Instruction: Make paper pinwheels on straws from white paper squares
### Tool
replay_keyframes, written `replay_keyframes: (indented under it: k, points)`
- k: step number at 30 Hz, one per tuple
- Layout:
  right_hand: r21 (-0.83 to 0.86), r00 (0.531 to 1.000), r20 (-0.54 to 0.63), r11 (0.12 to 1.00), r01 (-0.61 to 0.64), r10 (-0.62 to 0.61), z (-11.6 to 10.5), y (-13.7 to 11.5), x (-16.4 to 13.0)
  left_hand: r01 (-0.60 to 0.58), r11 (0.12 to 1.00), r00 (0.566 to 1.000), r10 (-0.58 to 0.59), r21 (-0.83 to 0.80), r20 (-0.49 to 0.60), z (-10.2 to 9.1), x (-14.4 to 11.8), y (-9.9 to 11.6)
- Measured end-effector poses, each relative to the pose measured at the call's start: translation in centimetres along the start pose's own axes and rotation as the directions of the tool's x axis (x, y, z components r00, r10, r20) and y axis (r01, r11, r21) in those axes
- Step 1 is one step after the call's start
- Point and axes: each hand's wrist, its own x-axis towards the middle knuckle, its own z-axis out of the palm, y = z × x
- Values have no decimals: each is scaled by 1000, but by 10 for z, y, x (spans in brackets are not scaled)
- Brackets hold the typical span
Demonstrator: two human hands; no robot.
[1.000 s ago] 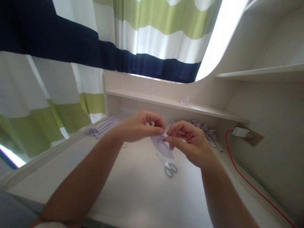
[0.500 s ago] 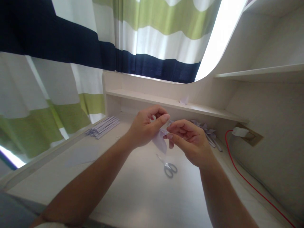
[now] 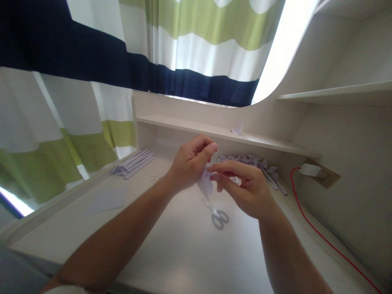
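Compared with a second ago, the left hand (image 3: 191, 165) has risen slightly toward the frame's centre and its thumb now points up over the paper, while the right hand (image 3: 245, 185) has its forefinger stretched leftward to meet it. The small pale lilac paper piece (image 3: 205, 184) now hangs shorter below the fingers, just above the scissors, at mid-frame. Both hands pinch that paper between thumb and fingertips, held in the air above the surface (image 3: 171, 245).

Counted: one pair of scissors (image 3: 217, 214) lying just below the hands; one bundle of folded lilac strips (image 3: 134, 162) at left centre; one heap of folded lilac pieces (image 3: 251, 162) behind the right hand; one flat pale sheet (image 3: 107, 199) at lower left; one tiny paper scrap (image 3: 237, 130) on the shelf (image 3: 190, 124); one red cable (image 3: 318, 232) running from a white plug (image 3: 310, 170) at right. A striped curtain (image 3: 92, 61) fills the upper left.

No writing or brand can be read.
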Motion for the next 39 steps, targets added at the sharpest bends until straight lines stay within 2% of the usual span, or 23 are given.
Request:
replay_keyframes:
  k: [5, 11, 14, 17, 19, 22, 26, 28, 39]
  points:
    - [-77, 999, -24, 996, -34, 33, 3, -5, 0, 25, 999, 1000, -25, -21, 18, 0, 1, -1]
    - [-122, 997, -51, 991, -61, 55, 5, -2, -1, 5, 998, 999, -7, -61, -32, -2, 4, -7]
    - [-97, 988, -123, 990, -102, 90, 5, 2, 0, -73, 997, 986, 66, -37, -150, -5, 9, -8]
    - [-15, 966, -208, 987, -163, 156, 4, 6, 3, -135, 991, 947, 136, 22, -290, -11, 13, -7]
    - [55, 945, -261, 980, -192, 199, 1, 9, 5, -160, 985, 929, 172, 64, -328, -15, 13, -6]
    - [114, 904, -356, 971, -209, 237, -4, 16, 9, -173, 979, 939, 197, 108, -283, -17, 10, -6]
    - [147, 854, -464, 971, -190, 237, -9, 23, 13, -194, 957, 976, 211, 216, -56, -12, 4, -8]
    - [168, 842, -486, 970, -173, 234, -10, 24, 13, -198, 945, 979, 205, 261, -1, -9, 3, -11]
    - [233, 861, -463, 966, -110, 210, -7, 25, 13, -99, 985, 991, 110, 140, -75, -2, 3, -18]
